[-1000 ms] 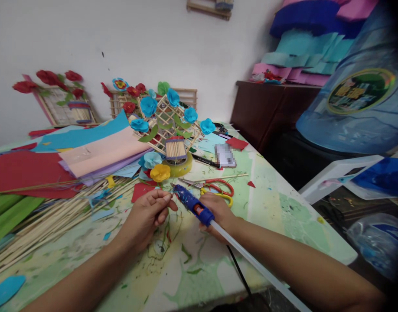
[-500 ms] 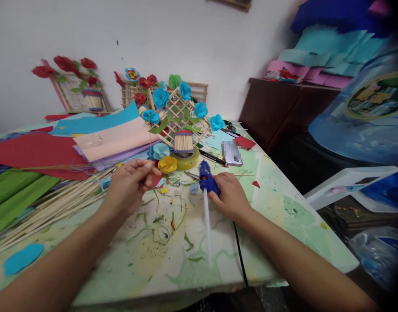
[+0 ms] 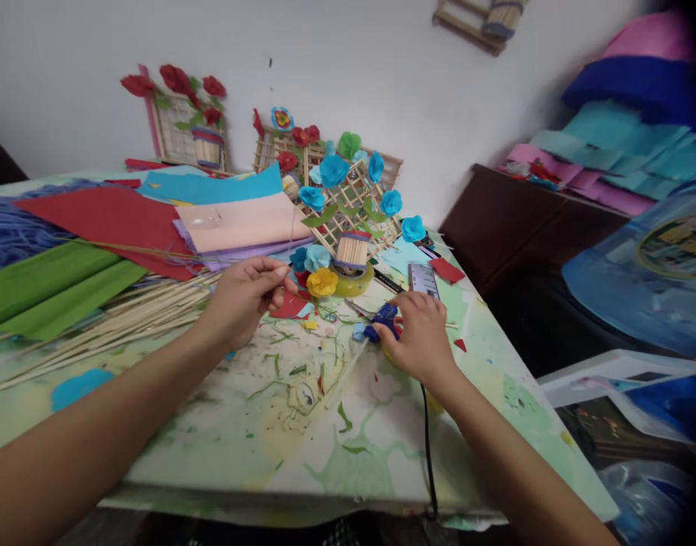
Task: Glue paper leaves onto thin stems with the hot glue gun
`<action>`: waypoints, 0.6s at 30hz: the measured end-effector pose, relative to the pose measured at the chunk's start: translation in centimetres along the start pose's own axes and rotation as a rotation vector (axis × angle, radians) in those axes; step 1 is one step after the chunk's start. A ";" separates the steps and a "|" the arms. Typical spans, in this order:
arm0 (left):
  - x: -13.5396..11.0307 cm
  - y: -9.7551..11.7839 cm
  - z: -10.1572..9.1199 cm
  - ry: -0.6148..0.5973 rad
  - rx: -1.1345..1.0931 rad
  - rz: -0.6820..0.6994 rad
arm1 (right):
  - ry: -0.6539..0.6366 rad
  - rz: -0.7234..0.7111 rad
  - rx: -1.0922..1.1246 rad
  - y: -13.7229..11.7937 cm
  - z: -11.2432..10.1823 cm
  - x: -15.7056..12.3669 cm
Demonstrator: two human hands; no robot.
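My left hand (image 3: 242, 299) hovers over the table with its fingers pinched on a thin stick or wire that rises from the fingertips; what it is I cannot make out well. My right hand (image 3: 419, 337) lies on the table and grips a blue glue gun (image 3: 382, 324), whose clear glue stick (image 3: 348, 368) trails back toward me. A black cord (image 3: 426, 440) runs from the gun over the table's near edge. Just beyond my hands sit a yellow paper flower (image 3: 321, 282) and a wooden lattice frame with blue paper flowers (image 3: 348, 193).
Sheets of red, green, pink and blue paper (image 3: 120, 220) cover the left of the table, with a pile of bamboo sticks (image 3: 126, 318) in front. A phone (image 3: 422, 277) and tape roll (image 3: 353, 282) lie near the lattice. A dark cabinet (image 3: 512, 227) stands right of the table.
My right hand has lowered the glue gun onto the table and slid it right. My left hand moved up and left with its pinched piece. The camera has tilted and shifted.
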State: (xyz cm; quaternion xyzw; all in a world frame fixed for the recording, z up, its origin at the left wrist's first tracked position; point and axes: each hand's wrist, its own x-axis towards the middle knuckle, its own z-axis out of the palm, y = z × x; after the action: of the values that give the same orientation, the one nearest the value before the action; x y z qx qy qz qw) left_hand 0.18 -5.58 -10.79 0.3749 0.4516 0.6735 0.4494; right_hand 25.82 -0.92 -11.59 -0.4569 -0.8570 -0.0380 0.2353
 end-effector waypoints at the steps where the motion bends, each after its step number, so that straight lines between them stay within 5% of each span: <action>1: -0.1 0.0 0.1 -0.019 -0.009 -0.010 | -0.009 -0.049 0.088 -1.2 -0.1 0.6; 4: -0.4 -0.1 0.4 -0.050 -0.049 -0.026 | -0.136 -0.142 0.411 -5.4 0.3 2.7; 9: -0.3 -0.1 0.4 -0.081 -0.173 -0.053 | -0.351 -0.092 0.815 -10.1 3.6 5.6; 13: -0.3 0.3 0.3 -0.133 -0.289 -0.074 | -0.397 -0.001 1.209 -11.1 5.6 6.2; 18: -0.5 0.5 0.0 -0.205 -0.324 -0.109 | -0.557 0.160 1.543 -10.4 4.9 5.4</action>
State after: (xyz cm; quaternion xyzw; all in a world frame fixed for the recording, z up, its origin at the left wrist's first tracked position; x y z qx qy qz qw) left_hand 0.24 -6.16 -10.36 0.3390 0.3088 0.6703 0.5834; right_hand 13.12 -1.47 -11.97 -0.2189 -0.6339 0.6933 0.2638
